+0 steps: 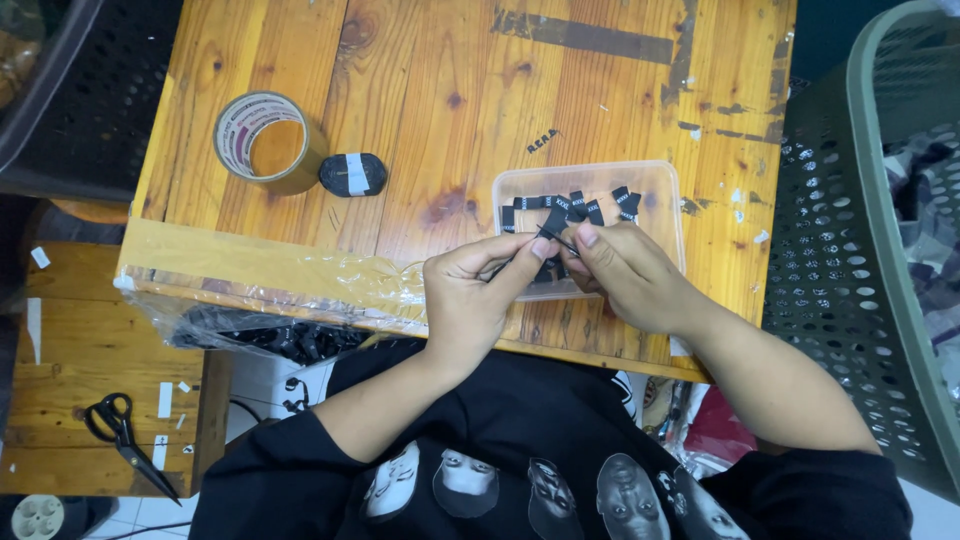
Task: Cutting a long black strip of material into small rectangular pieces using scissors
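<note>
My left hand [470, 290] and my right hand [625, 275] meet over the near edge of a clear plastic tub [660, 180]. Between their fingertips they pinch one small black fabric label [553, 228]. Several more black labels [575, 207] with white marks lie in the tub, just beyond my fingers. The tub rests on a wooden table [440, 120].
A roll of brown packing tape [266, 140] and a black bundle with a white band [352, 174] sit at the table's left. Clear plastic film [290, 280] wraps the table's front edge. Black scissors [125, 430] lie on a lower wooden stool. A green perforated basket [860, 250] stands to the right.
</note>
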